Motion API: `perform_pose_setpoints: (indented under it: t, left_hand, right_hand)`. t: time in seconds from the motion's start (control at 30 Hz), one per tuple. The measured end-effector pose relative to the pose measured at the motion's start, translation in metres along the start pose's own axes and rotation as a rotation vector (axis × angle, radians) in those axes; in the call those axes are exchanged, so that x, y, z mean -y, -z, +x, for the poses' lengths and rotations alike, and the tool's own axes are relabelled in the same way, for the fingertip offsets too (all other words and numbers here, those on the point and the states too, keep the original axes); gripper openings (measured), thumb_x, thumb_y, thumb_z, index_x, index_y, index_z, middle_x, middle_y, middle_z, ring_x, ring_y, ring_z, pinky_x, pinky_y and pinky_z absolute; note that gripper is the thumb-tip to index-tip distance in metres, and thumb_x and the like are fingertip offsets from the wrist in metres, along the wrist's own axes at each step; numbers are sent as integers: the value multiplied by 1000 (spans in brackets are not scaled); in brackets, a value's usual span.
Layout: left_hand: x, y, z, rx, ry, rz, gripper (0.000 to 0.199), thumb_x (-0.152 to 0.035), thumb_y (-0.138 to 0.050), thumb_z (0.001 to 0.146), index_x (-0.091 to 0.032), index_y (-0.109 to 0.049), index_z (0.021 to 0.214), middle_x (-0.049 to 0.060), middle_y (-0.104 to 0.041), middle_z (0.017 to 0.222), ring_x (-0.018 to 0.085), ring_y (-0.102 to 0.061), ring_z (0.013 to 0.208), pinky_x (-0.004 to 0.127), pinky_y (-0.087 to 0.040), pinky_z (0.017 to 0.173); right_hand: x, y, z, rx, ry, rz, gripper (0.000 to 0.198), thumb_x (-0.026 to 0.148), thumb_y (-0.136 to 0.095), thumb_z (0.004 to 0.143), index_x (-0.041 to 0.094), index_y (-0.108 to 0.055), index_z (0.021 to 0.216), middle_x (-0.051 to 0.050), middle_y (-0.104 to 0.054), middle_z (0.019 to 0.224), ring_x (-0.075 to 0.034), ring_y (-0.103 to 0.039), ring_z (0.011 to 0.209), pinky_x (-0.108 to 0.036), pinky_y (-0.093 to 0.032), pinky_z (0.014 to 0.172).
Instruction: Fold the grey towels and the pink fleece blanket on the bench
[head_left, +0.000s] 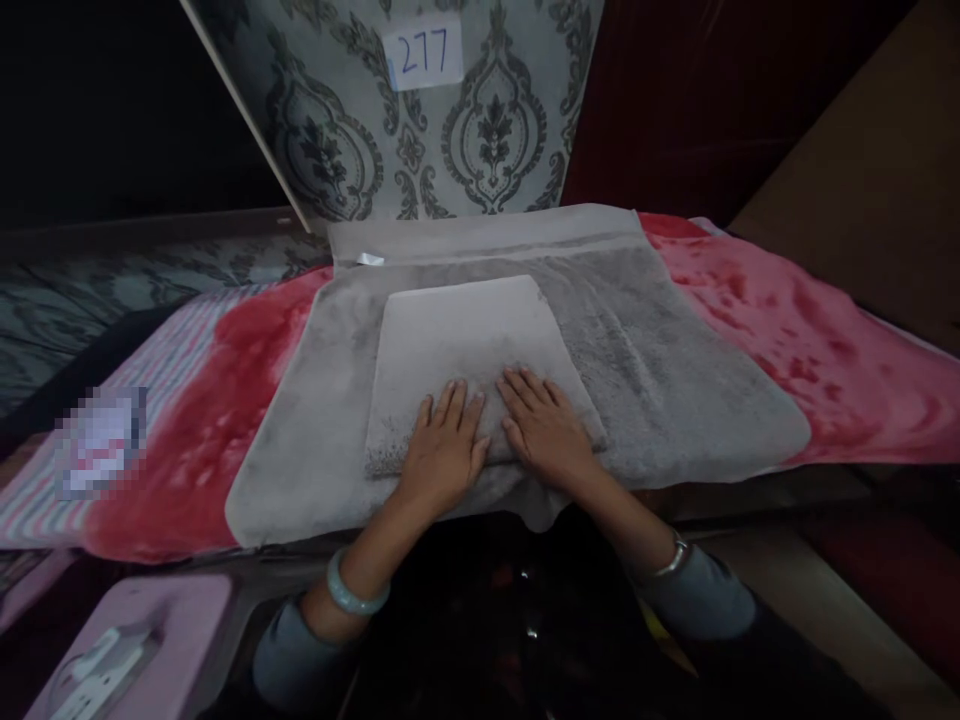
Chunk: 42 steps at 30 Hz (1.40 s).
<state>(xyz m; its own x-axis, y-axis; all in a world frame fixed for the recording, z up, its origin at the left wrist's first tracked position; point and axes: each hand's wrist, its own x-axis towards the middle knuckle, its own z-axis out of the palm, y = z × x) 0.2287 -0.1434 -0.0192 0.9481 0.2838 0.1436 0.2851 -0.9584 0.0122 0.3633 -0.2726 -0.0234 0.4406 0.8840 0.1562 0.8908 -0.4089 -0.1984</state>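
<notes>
A light grey folded cloth [465, 325], soft and plush like a towel or small blanket, lies as a neat block on a larger grey plush blanket [645, 380]. My left hand [444, 445] rests palm down near its front edge, fingers stretched out and a little apart. Beside it, my right hand [546, 425] presses flat on the same folded cloth, its fingers also extended. Neither hand grips anything. The palms hide part of the cloth's near side.
Red and pink patterned blankets [847, 370] cover the table on both sides. A pink stool [187, 630] carrying a white power strip [101, 675] stands at the lower left. Behind is patterned wallpaper [495, 120] with a paper sign [424, 50] reading 277.
</notes>
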Motion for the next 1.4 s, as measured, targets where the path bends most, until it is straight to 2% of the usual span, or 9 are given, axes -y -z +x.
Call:
perform_pose_setpoints:
  t: [0.2, 0.4, 0.53, 0.63, 0.7, 0.8, 0.9, 1.07, 1.4]
  left_hand:
    - [25, 5, -23, 1, 113, 36, 62, -44, -44, 97, -20, -38, 154, 16, -32, 162, 34, -28, 150, 56, -22, 121]
    - [55, 6, -50, -18, 207, 42, 57, -39, -37, 98, -19, -42, 152, 13, -34, 161, 32, -31, 149, 55, -29, 118]
    - [71, 16, -55, -76, 251, 8, 52, -33, -31, 99, -17, -53, 143, 13, -49, 152, 31, -41, 144, 55, -32, 117]
    - [61, 26, -40, -159, 207, -26, 48, -31, -32, 99, -16, -60, 135, 13, -58, 145, 30, -45, 141, 54, -33, 117]
    - [40, 30, -20, -192, 133, -50, 48, -28, -33, 99, -15, -56, 138, 13, -54, 148, 28, -43, 143, 52, -33, 118]
    - [6, 25, 10, -168, 62, -58, 50, -22, -34, 98, -10, -49, 144, 16, -47, 154, 27, -37, 146, 50, -33, 119]
    - [-12, 11, 27, -99, 78, -26, 51, -21, -33, 99, -9, -46, 146, 17, -43, 156, 29, -35, 148, 53, -32, 119]
    - [-10, -1, 25, -52, 62, 7, 54, -29, -29, 102, -10, -40, 151, 17, -34, 161, 30, -29, 150, 55, -27, 121]
    - [5, 6, 15, -8, 96, 9, 62, -43, -40, 100, -13, -37, 153, 19, -30, 162, 32, -26, 151, 52, -26, 121]
  right_hand:
    - [-24, -8, -20, -85, -64, -13, 59, 32, -28, 100, 14, -33, 157, -9, -30, 163, -26, -21, 151, -50, -20, 121]
    - [-60, -16, -51, -125, -101, -25, 59, 34, -25, 102, 19, -29, 159, -7, -32, 162, -25, -24, 150, -50, -29, 117]
    - [-71, -6, -57, -128, -96, -7, 55, 36, -28, 102, 21, -41, 153, -7, -40, 158, -27, -30, 148, -53, -32, 115]
    - [-51, 9, -39, -210, -79, 30, 52, 33, -27, 101, 17, -52, 145, -10, -47, 153, -28, -34, 146, -53, -32, 115]
    - [-27, 16, -18, -253, -18, 50, 52, 28, -28, 100, 13, -52, 144, -12, -46, 154, -28, -34, 146, -51, -30, 117]
    - [8, 16, 13, -176, 32, 34, 53, 21, -33, 98, 6, -50, 146, -15, -42, 155, -30, -33, 146, -48, -28, 118]
    - [21, 6, 25, -99, 3, -15, 53, 20, -36, 97, 4, -48, 146, -15, -41, 156, -31, -33, 146, -49, -27, 118]
    - [15, -4, 20, -106, -13, -27, 54, 23, -35, 99, 9, -45, 150, -13, -39, 158, -29, -30, 147, -49, -25, 119]
    - [6, -1, 16, -68, -45, -18, 54, 31, -34, 102, 14, -41, 153, -8, -32, 162, -29, -23, 150, -52, -22, 120]
